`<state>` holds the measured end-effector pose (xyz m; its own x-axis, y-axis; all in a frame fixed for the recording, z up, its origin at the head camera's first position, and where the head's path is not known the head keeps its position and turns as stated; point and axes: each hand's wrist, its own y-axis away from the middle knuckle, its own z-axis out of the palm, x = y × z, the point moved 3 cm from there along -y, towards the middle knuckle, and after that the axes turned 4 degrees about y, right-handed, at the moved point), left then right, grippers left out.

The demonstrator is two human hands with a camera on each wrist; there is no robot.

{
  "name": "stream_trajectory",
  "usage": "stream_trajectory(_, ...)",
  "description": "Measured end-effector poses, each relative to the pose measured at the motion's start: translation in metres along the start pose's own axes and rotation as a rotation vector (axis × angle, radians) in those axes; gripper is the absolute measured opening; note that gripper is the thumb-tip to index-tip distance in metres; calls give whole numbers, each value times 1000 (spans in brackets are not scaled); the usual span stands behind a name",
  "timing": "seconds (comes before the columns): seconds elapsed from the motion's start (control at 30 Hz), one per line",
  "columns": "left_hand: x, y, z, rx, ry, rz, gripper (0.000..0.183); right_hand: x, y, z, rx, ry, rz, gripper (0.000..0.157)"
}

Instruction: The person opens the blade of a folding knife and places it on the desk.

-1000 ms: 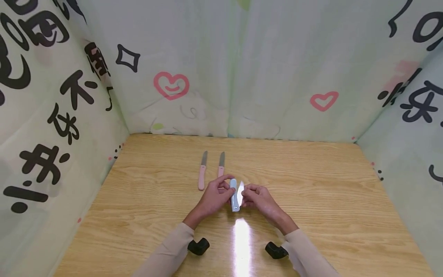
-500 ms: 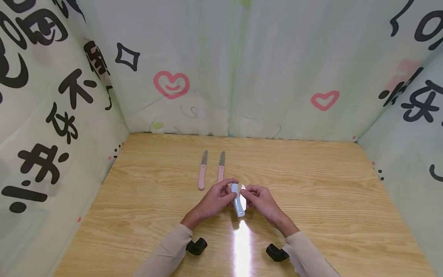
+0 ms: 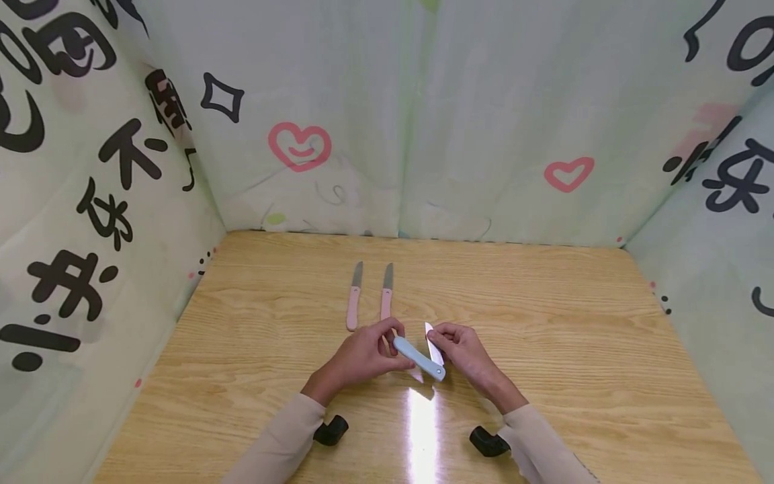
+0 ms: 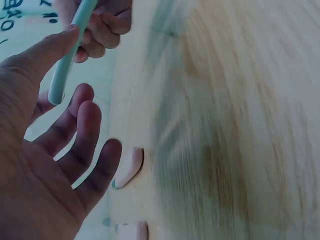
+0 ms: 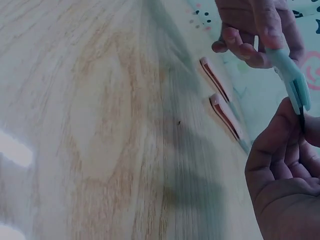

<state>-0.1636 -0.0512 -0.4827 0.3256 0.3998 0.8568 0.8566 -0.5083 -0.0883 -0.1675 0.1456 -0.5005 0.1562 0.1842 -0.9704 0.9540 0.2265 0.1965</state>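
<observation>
A folding knife with a pale blue handle point(image 3: 418, 357) is held just above the table between both hands, partly unfolded. Its shiny blade point(image 3: 433, 345) stands at an angle to the handle, and the pivot end points toward the person. The left hand point(image 3: 367, 351) has thumb and index finger at the free end of the handle; in the left wrist view its other fingers point(image 4: 87, 130) are spread away from it. On the other side, the right hand point(image 3: 464, 346) pinches the blade between thumb and index finger point(image 5: 280, 122), covering part of it.
Two pink-handled knives, a left one point(image 3: 353, 306) and a right one point(image 3: 387, 296), lie beyond the left hand with blades pointing away. The wooden table point(image 3: 544, 302) is bordered by a printed curtain point(image 3: 484, 121) at the back and sides.
The handle has swung left away from the blade, widening the angle between them. The pivot end has moved right, and the left hand has drawn slightly left; the right hand keeps its pinch.
</observation>
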Motion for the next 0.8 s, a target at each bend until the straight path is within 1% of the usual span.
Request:
stream_trajectory(0.07,3,2,-1,36,-137,57,44,0,0,-1,22,9,4,35)
stream_trajectory(0.13,7,3,-2,76,-258,127,43,-2,1,-2,48,15,5,34)
stream_trajectory(0.23,11,5,-1,125,-384,238,39,-3,1,-4,83,6,6,34)
stream_trajectory(0.3,13,6,1,127,-440,291,38,-4,1,-6,100,3,7,35)
stream_trajectory(0.43,13,9,9,113,-553,346,37,-3,0,-7,124,-19,17,36)
stream_trajectory(0.5,14,9,14,116,-612,381,36,-2,-1,-8,152,-28,21,34)
stream_trajectory(0.6,18,10,21,141,-687,447,32,-2,-2,-9,204,-32,14,31)
stream_trajectory(0.7,21,10,26,192,-745,504,29,-4,-3,-10,249,-54,3,31)
stream_trajectory(0.8,22,11,31,234,-773,505,29,-6,-4,-12,283,-84,5,32)
